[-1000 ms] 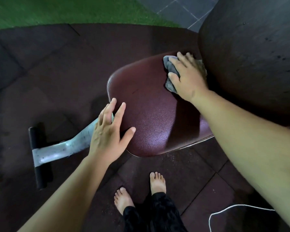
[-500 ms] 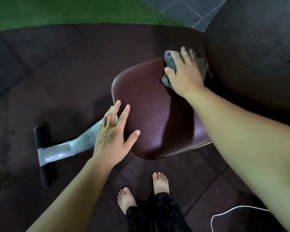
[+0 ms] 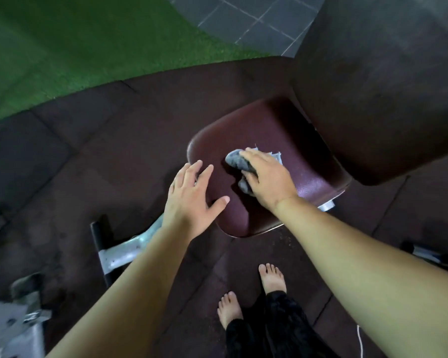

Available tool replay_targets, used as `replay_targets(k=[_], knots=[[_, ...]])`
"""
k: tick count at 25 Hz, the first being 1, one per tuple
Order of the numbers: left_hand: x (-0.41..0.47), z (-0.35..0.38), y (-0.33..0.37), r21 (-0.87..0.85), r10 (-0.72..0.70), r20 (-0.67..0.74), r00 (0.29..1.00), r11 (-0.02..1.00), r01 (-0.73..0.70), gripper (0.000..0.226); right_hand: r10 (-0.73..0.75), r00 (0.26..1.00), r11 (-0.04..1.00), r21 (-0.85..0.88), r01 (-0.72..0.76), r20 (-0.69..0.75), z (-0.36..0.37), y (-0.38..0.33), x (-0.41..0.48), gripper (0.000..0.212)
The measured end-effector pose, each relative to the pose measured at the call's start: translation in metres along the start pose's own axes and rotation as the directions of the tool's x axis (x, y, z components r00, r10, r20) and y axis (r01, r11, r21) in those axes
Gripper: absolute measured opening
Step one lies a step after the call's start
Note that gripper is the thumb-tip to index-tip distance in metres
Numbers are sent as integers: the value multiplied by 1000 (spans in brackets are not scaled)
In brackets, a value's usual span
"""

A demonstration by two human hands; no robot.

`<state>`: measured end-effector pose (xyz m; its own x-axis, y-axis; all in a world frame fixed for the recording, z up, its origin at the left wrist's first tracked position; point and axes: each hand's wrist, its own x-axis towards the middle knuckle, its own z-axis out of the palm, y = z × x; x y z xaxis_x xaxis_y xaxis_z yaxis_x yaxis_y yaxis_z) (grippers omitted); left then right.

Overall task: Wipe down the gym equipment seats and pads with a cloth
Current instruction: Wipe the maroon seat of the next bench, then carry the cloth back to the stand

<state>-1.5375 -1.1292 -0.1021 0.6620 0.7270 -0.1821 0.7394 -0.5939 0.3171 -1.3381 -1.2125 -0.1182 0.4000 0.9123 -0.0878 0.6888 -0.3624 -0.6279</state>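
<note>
Cloth (image 3: pixel 237 161) now nearer left hand (image 3: pixel 189 200), seemingly.

Beyond the left grip (image 3: pixel 192 197) we see dark rubber floor mats (image 3: pixel 88 151), then green turf (image 3: pixel 62 47). Nearer than it sits a grey metal leg (image 3: pixel 119 254). Nearer than the right grip (image 3: pixel 267 182), bare feet (image 3: pixel 272 277) and a white cord (image 3: pixel 360 339).

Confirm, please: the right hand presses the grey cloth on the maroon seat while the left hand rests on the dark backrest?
No: the head view shows the left hand resting on the maroon seat too; the right hand presses the grey cloth there.
</note>
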Motion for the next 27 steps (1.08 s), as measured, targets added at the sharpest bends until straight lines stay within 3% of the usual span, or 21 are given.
replay_targets(k=[7,13,20,27], knots=[[-17,-92,49,72,158,148,976,983,-170,75,60,987,993,110,-44,-146,-105,-56,-58,43],[-34,-155,118,94,298,164,941,944,-315,73,180,962,982,96,-163,-205,-172,-77,-117,40],[-58,-170,211,92,444,227,867,876,-473,72,260,909,965,115,-235,-327,-258,-80,-192,32],[-52,-160,336,48,592,308,744,772,-634,71,370,804,928,149,-341,-466,-346,-23,-255,32]])
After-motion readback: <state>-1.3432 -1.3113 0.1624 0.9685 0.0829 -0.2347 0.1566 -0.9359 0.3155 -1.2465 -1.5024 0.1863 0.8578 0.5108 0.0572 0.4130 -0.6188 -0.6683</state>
